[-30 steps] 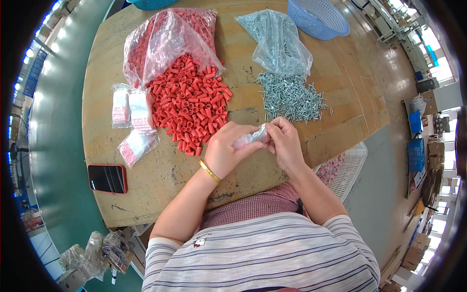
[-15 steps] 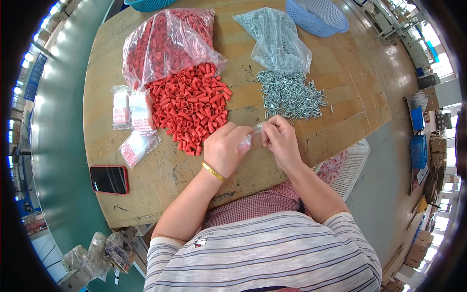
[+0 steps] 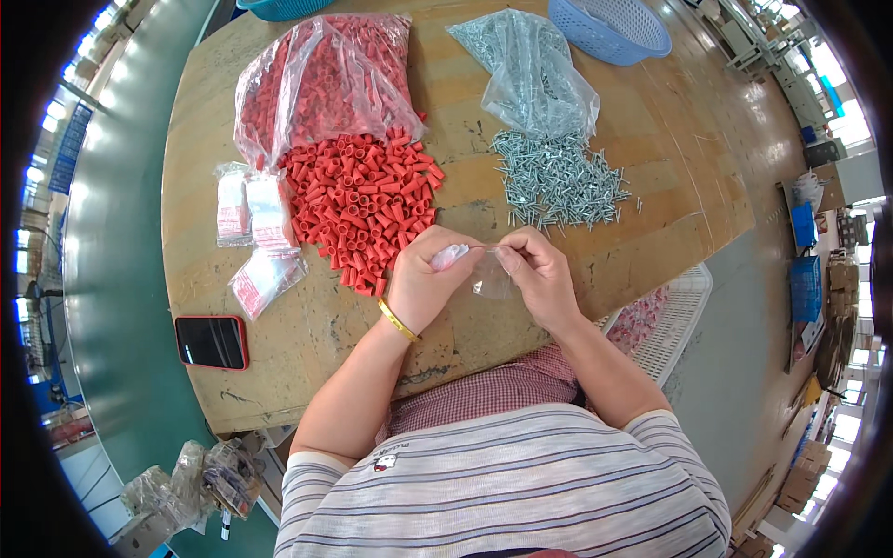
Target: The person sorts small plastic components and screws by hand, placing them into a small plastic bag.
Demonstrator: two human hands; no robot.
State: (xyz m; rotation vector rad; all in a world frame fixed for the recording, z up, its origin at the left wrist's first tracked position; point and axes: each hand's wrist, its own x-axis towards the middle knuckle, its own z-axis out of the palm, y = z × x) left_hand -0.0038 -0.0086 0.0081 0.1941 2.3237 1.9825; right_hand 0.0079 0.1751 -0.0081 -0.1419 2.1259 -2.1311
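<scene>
A small clear plastic bag (image 3: 493, 281) is stretched between my two hands, in front of my body. My left hand (image 3: 423, 279), with a yellow band at the wrist, pinches one side of its top edge. A crumpled whitish piece of plastic (image 3: 450, 257) also shows between the thumb and fingers of that hand. My right hand (image 3: 541, 279) pinches the other side of the same edge. Beyond my left hand lies a heap of red tapered plastic caps (image 3: 363, 200), spilling from a large clear bag (image 3: 321, 84). Silver screws (image 3: 558, 181) lie loose beyond my right hand.
A clear bag of screws (image 3: 535, 74) lies behind the loose ones, near a blue basket (image 3: 614, 33). Small packs of plastic bags (image 3: 268, 279) and a red-edged phone (image 3: 212, 342) are at left. Below the table's right edge is a white crate (image 3: 684, 316) with reddish packets.
The small clear bag now hangs more spread out below my fingers. My right hand has moved slightly right and down, and the whitish piece has shifted deeper into my left hand.
</scene>
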